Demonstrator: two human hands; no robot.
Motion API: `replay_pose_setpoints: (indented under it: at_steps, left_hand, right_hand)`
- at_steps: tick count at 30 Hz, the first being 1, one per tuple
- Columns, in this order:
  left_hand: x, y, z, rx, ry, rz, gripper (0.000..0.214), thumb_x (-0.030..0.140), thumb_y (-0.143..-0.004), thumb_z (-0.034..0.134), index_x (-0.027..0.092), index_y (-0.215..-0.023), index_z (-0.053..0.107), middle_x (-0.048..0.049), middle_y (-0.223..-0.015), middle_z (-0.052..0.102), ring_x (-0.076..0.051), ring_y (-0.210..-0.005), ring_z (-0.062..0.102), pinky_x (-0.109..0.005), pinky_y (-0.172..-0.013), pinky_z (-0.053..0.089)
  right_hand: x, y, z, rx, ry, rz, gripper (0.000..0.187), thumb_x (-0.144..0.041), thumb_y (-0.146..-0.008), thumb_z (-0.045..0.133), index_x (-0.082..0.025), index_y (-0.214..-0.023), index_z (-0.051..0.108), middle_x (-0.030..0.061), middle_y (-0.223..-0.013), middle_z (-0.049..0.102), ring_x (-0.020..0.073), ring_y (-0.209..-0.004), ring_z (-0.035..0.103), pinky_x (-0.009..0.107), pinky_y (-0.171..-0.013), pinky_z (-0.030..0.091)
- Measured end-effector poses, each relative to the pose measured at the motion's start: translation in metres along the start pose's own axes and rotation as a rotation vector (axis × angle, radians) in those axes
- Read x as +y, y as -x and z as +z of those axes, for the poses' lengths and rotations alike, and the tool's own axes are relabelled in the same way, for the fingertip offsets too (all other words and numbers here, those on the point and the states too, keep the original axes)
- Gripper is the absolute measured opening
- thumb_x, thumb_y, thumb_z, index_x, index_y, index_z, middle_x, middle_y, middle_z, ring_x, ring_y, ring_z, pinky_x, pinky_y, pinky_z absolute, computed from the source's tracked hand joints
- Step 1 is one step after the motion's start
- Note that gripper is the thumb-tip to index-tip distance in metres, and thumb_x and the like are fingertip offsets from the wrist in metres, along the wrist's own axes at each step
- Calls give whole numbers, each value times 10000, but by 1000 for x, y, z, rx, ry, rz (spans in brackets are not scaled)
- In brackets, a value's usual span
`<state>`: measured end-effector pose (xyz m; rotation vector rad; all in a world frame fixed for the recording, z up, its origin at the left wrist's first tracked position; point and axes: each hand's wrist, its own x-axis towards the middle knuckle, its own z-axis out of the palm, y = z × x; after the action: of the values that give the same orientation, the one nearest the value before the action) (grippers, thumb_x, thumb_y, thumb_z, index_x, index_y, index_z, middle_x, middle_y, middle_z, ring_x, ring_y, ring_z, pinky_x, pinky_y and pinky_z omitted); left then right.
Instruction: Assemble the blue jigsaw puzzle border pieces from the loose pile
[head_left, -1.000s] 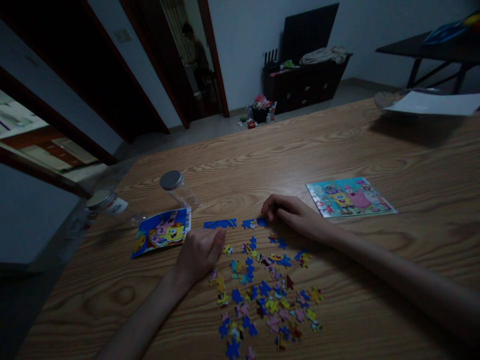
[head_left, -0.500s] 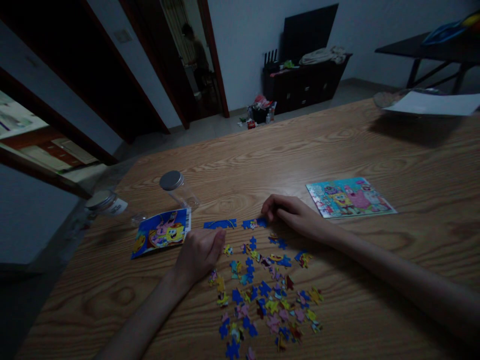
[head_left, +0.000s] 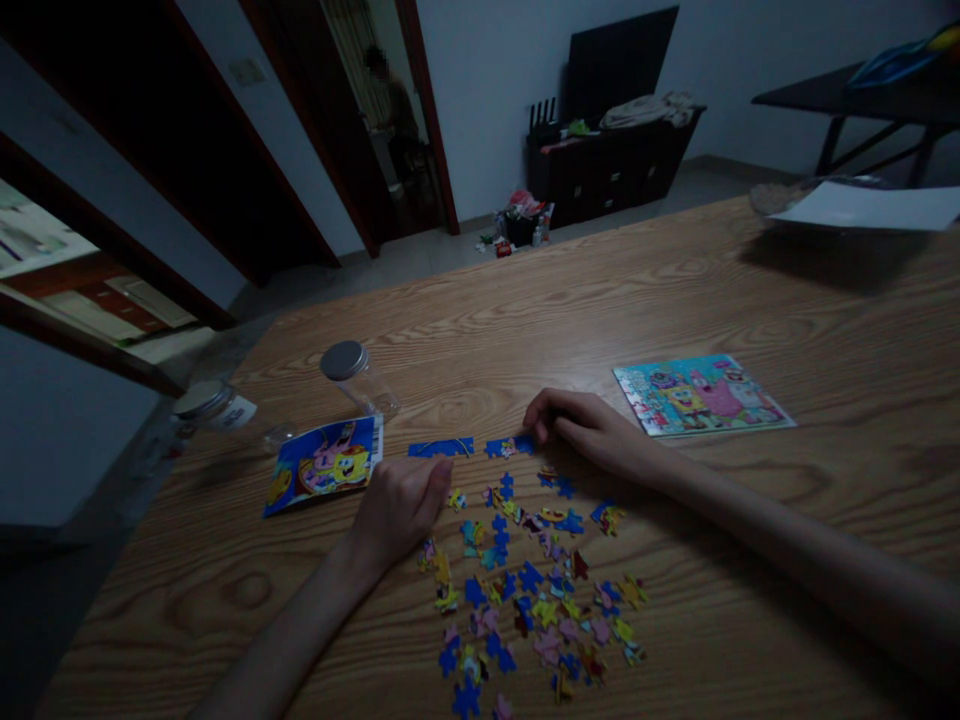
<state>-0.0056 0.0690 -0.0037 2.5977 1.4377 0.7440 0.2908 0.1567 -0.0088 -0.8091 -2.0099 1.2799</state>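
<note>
My left hand [head_left: 401,505] rests on the table, closed, with the thumb along the curled fingers; anything inside it is hidden. Just beyond it lies a blue joined puzzle strip [head_left: 441,448] with a thin yellow line. My right hand [head_left: 574,420] has its fingers curled down onto the right end of a second short puzzle section [head_left: 507,447], blue with a small coloured figure. A narrow gap separates the two sections. Many loose puzzle pieces [head_left: 546,610], blue, yellow and pink, are scattered between my forearms. A blue cartoon picture card [head_left: 330,465] lies left of my left hand.
A clear jar with a grey lid [head_left: 360,378] stands behind the card, and another lidded jar [head_left: 225,410] is to its left. Right of my right hand lies a turquoise cartoon sheet [head_left: 701,395]. A glass dish [head_left: 772,200] with white paper sits far right. Someone is in the doorway.
Both hands stay in practically the same place, and the puzzle pieces have not visibly moved. The view has shifted very slightly.
</note>
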Motion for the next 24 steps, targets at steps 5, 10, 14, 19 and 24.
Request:
replay_pose_setpoints:
  at_steps: [5,10,14,19,24]
  left_hand:
    - [0,-1,-1,-5,1,-1,555,284,-1151,281,212,-659,529,5,-549,600,-151,-470,599,-280,-540,384]
    - [2,-1,-2,6,-6,-3,559,295,-1151,276,216,-655,521,3,-548,594,-155,-466,582,-287,-538,372]
    - [2,-1,-2,8,-10,3,558,297,-1152,274,220,-653,513,5,-539,583,-157,-459,574,-296,-532,360]
    - [2,-1,-2,-2,-5,-1,557,291,-1154,272,216,-664,524,4,-555,604,-153,-471,596,-292,-545,384]
    - [2,-1,-2,-9,-3,-8,566,299,-1156,263,216,-663,527,5,-553,603,-151,-472,601,-287,-547,393]
  right_hand:
    - [-2,0,0,-1,2,-4,302,-47,-885,447,-212,-1004,670,6,-847,677,188,-812,638,320,-766,470]
    - [-2,0,1,-1,-1,0,312,-45,-889,439,-215,-1010,670,4,-850,681,184,-815,640,317,-768,467]
    - [-1,0,0,-1,-2,1,308,-49,-888,447,-216,-1018,671,6,-852,683,188,-814,640,323,-771,472]
    - [-1,0,0,1,-4,0,306,-51,-872,457,-214,-1014,674,8,-853,686,193,-827,641,332,-788,475]
    - [-1,0,0,4,-6,5,316,-44,-853,456,-209,-1005,679,9,-856,687,189,-822,642,322,-777,470]
